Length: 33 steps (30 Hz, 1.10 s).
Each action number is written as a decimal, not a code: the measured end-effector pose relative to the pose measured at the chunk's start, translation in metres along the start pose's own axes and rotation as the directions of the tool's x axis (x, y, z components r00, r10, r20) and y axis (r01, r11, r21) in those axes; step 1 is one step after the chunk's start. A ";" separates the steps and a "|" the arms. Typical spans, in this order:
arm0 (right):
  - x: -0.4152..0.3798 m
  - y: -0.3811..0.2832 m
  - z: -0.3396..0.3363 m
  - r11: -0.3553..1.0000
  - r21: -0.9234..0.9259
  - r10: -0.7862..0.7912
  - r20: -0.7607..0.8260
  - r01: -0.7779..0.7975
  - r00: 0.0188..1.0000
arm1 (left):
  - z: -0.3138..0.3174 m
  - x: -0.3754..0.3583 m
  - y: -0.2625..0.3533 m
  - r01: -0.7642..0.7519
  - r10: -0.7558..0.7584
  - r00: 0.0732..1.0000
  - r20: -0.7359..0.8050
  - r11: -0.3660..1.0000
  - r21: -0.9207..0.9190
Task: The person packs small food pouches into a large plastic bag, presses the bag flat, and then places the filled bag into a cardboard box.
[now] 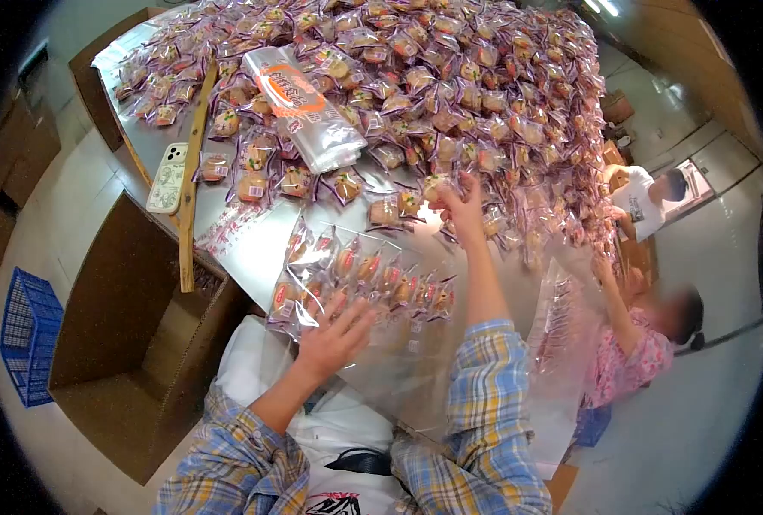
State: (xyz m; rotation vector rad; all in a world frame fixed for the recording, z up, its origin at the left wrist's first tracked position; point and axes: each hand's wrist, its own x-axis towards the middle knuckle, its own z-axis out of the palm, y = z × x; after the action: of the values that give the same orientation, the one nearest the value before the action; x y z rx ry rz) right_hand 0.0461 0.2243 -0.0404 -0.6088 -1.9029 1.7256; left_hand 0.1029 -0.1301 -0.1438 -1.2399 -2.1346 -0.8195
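Observation:
My left hand (pixel 337 336) lies with its fingers spread on a large clear plastic bag (pixel 381 352) near the table's front edge. Inside the bag, small wrapped pastries (pixel 369 268) stand in rows. Farther forward and to the right, my right hand (pixel 459 206) closes its fingers on a wrapped pastry (pixel 437 186) at the near edge of a big heap of wrapped pastries (pixel 484 103). A stack of printed clear bags (pixel 308 112) rests on the heap, left of my right hand.
A wooden strip (pixel 193 180) and a phone (pixel 169 178) lie at the table's left. An open cardboard box (pixel 133 343) and a blue basket (pixel 31 336) stand below, left. Two people (pixel 635 343) are at the table's right side.

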 end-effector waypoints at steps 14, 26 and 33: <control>0.023 0.017 0.015 0.617 -0.708 -0.284 0.209 0.345 0.936 | 0.001 -0.002 0.001 0.025 -0.023 0.999 0.041 0.999 -0.029; -0.003 0.008 0.061 0.310 -0.804 -0.250 0.446 0.508 0.859 | -0.003 0.001 0.003 0.030 -0.030 0.999 0.021 1.000 0.000; -0.018 0.000 0.086 0.471 -0.849 0.094 0.321 0.242 0.943 | -0.003 0.001 0.003 0.022 -0.022 1.000 -0.006 1.000 -0.005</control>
State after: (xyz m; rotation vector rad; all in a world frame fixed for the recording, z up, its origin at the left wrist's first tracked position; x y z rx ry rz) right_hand 0.0062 0.1467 -0.0478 -0.5657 -3.0097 0.6274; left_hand 0.1049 -0.1304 -0.1402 -1.2170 -2.1457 -0.8378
